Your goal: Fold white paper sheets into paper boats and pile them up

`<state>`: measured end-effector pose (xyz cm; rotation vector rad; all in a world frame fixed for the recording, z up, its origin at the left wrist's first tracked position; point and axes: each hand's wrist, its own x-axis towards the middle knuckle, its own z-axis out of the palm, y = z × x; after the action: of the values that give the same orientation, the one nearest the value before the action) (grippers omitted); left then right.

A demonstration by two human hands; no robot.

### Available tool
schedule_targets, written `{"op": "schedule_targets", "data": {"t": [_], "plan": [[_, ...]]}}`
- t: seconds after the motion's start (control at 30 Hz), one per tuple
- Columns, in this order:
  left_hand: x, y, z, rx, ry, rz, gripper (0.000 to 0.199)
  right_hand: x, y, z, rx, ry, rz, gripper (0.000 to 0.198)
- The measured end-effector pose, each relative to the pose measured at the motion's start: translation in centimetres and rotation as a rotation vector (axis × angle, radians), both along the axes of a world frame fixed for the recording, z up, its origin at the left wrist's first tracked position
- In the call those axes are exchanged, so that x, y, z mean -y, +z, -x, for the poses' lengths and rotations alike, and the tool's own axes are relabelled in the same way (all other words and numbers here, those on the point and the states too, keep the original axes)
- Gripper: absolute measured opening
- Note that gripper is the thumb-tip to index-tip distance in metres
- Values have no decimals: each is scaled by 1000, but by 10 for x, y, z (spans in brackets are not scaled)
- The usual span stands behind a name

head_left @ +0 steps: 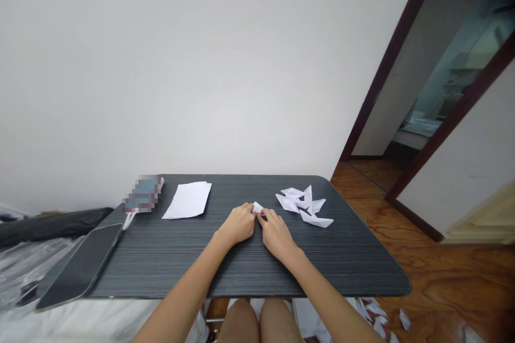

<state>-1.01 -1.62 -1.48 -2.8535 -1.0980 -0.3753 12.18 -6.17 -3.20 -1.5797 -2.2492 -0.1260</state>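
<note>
Between my two hands, at the middle of the dark table [169,257], is a small folded piece of white paper [258,207]. My left hand [242,222] has its fingers curled closed on the paper's left side. From the right, my right hand [275,231] grips the same paper, its fingers bent and pressed together at the edge. Most of the paper is hidden by the fingers. Just right of my right hand lies a group of several folded paper boats [306,203]. Left of my left hand sits a stack of white paper sheets [188,200].
A phone or tablet with a dark screen [82,262] lies at the table's left edge, partly over it. Behind it is a blurred-out box [142,193] with a white cable [129,220]. Folded papers [376,308] lie on the floor at lower right. A white wall [225,64] stands behind the table.
</note>
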Motion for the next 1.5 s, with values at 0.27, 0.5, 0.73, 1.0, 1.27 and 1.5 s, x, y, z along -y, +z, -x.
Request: {"op": "schedule_targets", "data": {"t": [0.27,0.5,0.73,1.0,1.27,1.5], "plan": [[-9,-2,10,51,224,27,22,2,3,-9,38,-216,12,25],[-21,-12,18,197,338,91,10,-26,11,-9,-82,-238,34,20],[-27,-20,21,304,363,86,22,-50,-13,-11,-382,-105,72,18],[-41,-17,23,841,245,599,28,-61,-11,-22,-891,104,81,10],[-34,-9,19,1282,107,1140,32,-64,-11,-24,-1020,180,98,12],[-35,-11,19,1320,124,1208,16,-55,3,-25,-1032,273,62,18]]}}
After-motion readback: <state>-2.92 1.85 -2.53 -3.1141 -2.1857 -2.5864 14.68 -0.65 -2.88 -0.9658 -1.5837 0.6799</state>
